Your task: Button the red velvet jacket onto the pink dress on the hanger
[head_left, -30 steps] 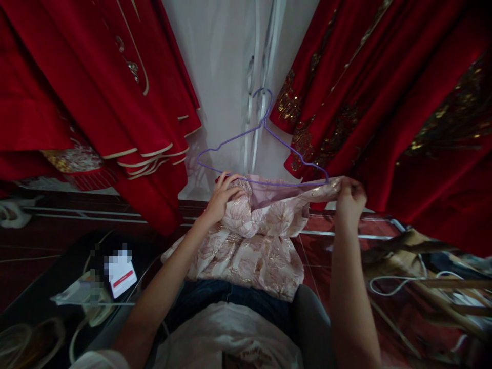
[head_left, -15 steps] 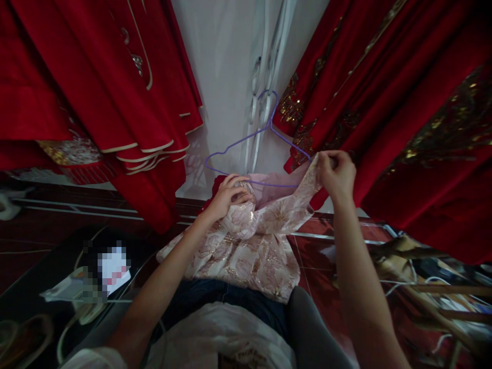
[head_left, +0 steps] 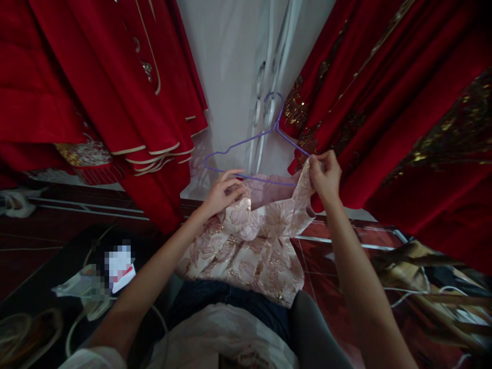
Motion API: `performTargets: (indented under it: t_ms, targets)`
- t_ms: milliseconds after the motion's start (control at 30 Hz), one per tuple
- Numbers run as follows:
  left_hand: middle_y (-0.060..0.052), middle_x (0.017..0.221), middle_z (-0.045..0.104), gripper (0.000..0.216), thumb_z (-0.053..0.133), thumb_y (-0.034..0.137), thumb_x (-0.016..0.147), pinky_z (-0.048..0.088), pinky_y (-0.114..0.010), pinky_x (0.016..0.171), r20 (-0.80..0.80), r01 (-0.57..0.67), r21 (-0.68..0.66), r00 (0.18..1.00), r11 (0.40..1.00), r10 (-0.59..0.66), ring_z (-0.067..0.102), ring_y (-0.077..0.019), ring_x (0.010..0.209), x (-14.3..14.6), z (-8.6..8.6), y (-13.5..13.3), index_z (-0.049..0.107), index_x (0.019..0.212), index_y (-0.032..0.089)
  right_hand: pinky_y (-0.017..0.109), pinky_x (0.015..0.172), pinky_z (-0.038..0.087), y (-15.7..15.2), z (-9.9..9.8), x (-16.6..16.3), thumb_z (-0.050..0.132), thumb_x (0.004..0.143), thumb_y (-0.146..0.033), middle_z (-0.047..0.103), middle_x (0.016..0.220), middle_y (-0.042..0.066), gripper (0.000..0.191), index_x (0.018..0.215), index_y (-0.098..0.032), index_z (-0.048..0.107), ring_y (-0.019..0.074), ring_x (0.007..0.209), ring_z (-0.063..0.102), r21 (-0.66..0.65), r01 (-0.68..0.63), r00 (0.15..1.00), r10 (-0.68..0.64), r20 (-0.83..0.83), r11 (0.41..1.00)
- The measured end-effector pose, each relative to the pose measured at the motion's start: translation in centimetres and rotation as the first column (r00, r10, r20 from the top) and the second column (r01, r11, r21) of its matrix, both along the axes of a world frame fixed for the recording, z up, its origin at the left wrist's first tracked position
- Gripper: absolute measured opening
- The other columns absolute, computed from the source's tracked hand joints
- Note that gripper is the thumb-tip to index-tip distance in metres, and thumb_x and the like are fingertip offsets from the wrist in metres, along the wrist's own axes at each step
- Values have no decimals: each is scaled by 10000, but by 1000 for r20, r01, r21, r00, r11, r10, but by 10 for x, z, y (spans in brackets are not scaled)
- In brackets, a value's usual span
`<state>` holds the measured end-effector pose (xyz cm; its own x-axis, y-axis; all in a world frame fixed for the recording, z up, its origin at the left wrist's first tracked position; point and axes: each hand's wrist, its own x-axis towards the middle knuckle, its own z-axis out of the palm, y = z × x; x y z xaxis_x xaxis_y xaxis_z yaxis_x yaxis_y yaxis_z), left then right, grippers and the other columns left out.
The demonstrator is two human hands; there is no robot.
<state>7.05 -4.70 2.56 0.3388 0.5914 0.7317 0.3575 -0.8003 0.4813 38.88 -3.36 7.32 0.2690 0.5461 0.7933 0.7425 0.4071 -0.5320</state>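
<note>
A pale pink dress (head_left: 265, 251) with a gold floral pattern lies across my lap, its neckline facing away from me. Into that neckline reaches a purple hanger (head_left: 249, 137); its right end is inside the right strap, while the left end sticks out bare. My right hand (head_left: 326, 174) pinches the right shoulder strap over the hanger's end. At the left shoulder, my left hand (head_left: 226, 193) has its fingers curled on the dress edge, just below the hanger's bare left end. The hanger's hook overlaps a white handle on the doors behind.
Red garments with gold trim (head_left: 154, 102) hang at left, and more sequined red garments (head_left: 384, 128) at right. White cabinet doors (head_left: 226, 66) stand between them. A black surface with cables (head_left: 77, 328) is at lower left; a cluttered wooden rack (head_left: 442, 297) at lower right.
My right hand has drawn the right strap slightly left and further along the hanger's end. My left hand has shifted a little left, its index finger lifting. The view has also moved slightly.
</note>
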Motion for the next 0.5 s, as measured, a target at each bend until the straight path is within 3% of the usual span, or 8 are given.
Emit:
performTargets:
  t_ms: [100, 200, 333, 500]
  targets:
    - [-63, 995, 614, 278, 559, 431, 900, 498, -321, 887, 226, -256, -20, 941, 967, 254, 600, -167, 967, -27, 4, 12, 677, 827, 190, 331, 706, 461, 2, 6, 8, 548, 850, -472, 528, 693, -7, 265, 799, -213, 550, 162, 646, 521, 12, -30, 999, 31, -14, 999]
    - [-49, 927, 602, 306, 552, 456, 897, 490, -291, 849, 315, -419, -28, 858, 907, 406, 587, -162, 920, -57, 3, 18, 688, 835, 189, 332, 709, 462, 3, 10, 14, 557, 839, -461, 505, 672, -15, 253, 792, -213, 551, 154, 625, 496, -1, -44, 999, 44, -21, 999]
    - [-54, 915, 654, 332, 507, 446, 920, 475, -278, 866, 237, -423, -118, 867, 898, 439, 602, -163, 908, -82, -8, 15, 711, 889, 186, 349, 724, 469, 1, 12, 13, 551, 841, -445, 510, 687, -12, 232, 805, -216, 561, 159, 640, 495, -39, -48, 998, 47, -30, 998]
    - [-58, 884, 704, 366, 520, 478, 898, 496, -266, 809, 260, -401, -256, 848, 880, 462, 637, -171, 837, -90, -22, 16, 714, 893, 168, 360, 703, 483, -2, 14, 9, 549, 837, -473, 513, 682, -11, 251, 804, -224, 568, 161, 640, 495, -84, -33, 998, 29, -52, 996]
